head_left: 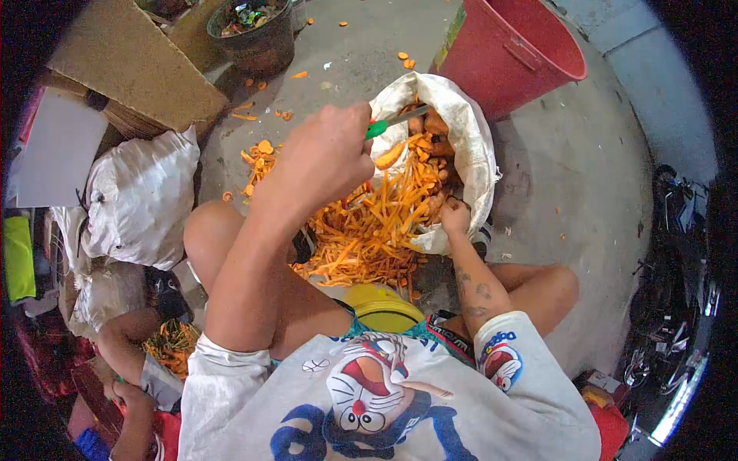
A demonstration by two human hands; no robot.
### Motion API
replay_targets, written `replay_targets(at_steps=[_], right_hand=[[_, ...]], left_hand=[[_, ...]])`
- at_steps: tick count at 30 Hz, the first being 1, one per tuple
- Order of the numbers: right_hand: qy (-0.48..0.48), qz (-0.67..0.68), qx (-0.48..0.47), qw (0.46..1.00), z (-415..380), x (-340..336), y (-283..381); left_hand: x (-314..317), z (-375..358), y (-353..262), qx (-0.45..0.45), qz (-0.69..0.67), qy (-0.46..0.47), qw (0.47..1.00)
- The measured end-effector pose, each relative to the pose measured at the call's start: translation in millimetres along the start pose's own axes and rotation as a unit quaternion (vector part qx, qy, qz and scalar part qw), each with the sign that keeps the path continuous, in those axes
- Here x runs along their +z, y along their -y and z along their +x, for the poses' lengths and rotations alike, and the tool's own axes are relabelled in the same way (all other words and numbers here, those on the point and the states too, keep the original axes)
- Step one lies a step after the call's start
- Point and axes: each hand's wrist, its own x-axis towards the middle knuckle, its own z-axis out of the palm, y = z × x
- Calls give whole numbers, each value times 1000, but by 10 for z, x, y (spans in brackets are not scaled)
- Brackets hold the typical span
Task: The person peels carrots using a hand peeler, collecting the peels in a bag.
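My left hand (327,150) is closed round the green handle of a knife (403,117), its metal blade pointing right over the mouth of a white woven sack (480,142). Inside the sack lie brownish-orange roots that look like carrots (436,123). Lower right, my right hand (455,217) reaches into the sack's near rim with fingers curled; whatever they grip is hidden. A large heap of orange strips and peelings (361,230) spreads from the sack's opening towards my legs. Just in front of me is a yellow rounded object (380,307), partly covered by my shirt.
Behind the sack stands a red bin (515,61). A dark bucket of scraps (254,38), cardboard (138,65) and a full white sack (142,200) are on the left. Another person's hand (132,393) shows lower left, near more peelings (173,346). Dark machinery (669,269) lines the right.
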Motion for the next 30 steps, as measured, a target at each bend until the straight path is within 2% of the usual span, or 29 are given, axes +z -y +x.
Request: replay_targets(at_steps=[1, 3, 4, 5, 7, 10, 14, 16, 20, 22, 23, 25, 26, 29, 30], right_hand=[[1, -1, -2, 1000, -5, 21, 48], [-127, -9, 13, 992, -44, 126, 148], [-50, -27, -6, 998, -163, -32, 309], [-46, -27, -6, 999, -122, 0, 297], [4, -174, -67, 982, 16, 21, 292], [33, -186, -18, 982, -55, -97, 593], [22, -218, -43, 975, 205, -2, 598], [107, -157, -17, 982, 308, 13, 549], [84, -117, 23, 989, 365, 236, 449], [-30, -268, -81, 959, 292, 351, 398], [-32, -267, -82, 960, 335, 304, 412], [82, -124, 5, 989, 458, 128, 503], [101, -119, 37, 987, 457, 76, 562], [134, -112, 69, 982, 503, 114, 630], [92, -122, 29, 988, 474, 176, 604]], left_hand=[[-14, 15, 22, -2, 0, -1, 1000], [-21, 20, 67, 9, -10, -21, 1000], [-18, 23, 82, 5, -11, -18, 1000], [-17, 32, 89, 14, -9, -23, 1000], [-19, 61, 83, 24, -7, -28, 999], [-38, 84, 70, 15, -7, -15, 1000], [-32, 104, 58, 17, -19, -19, 1000], [-15, 109, 49, 22, -13, -24, 999], [-19, 133, 40, 17, -22, -15, 999], [-7, 130, 35, 22, -25, -14, 999], [-4, 129, 36, 22, -27, -18, 999], [-27, 119, 33, 19, -30, -27, 999], [-43, 111, 16, 15, -24, -21, 999], [-31, 110, -7, 17, -15, -13, 1000], [-25, 106, 2, 18, -12, -11, 1000]])
